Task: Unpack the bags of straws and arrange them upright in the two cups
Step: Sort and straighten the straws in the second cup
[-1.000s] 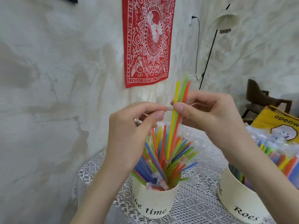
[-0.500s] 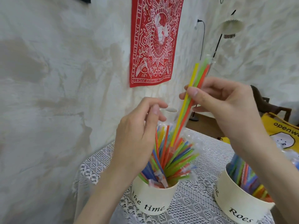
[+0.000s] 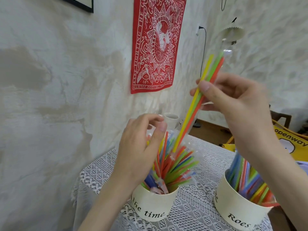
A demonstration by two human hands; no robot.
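A rough white plaster wall (image 3: 58,97) fills the left and the back of the view, with grey stains on it. In the top left corner the dark edge of a picture frame (image 3: 80,5) shows. Further right a red cloth banner (image 3: 156,45) with white drawings hangs on the wall, and beside it a black cable (image 3: 204,47) runs down from a plug. A lamp with a pale scalloped shade (image 3: 232,33) stands near the right part of the wall.

Below, a table carries a white lace tablecloth (image 3: 191,212). On it, left of centre, stands a cream cup with the words "the time" (image 3: 154,205), full of coloured straws (image 3: 176,164) which lean outward, some still in clear wrappers. The left hand (image 3: 141,150) hovers just over this cup and hides part of the straws; its fingers are loosely bent, thumb close to the forefinger, and I cannot tell if it holds anything. Behind it a small white mug (image 3: 171,120) stands at the far edge of the table.

The right hand (image 3: 233,104) is raised higher and pinches a small bundle of straws (image 3: 200,100), yellow, green and orange, in a clear bag; the bundle is tilted, its lower end just over the first cup. At the right a second cream cup marked "Roes" (image 3: 240,212) holds more straws, partly covered by the right forearm. Behind it lies a yellow bag (image 3: 293,144), and a dark wooden chair (image 3: 281,117) is near it.
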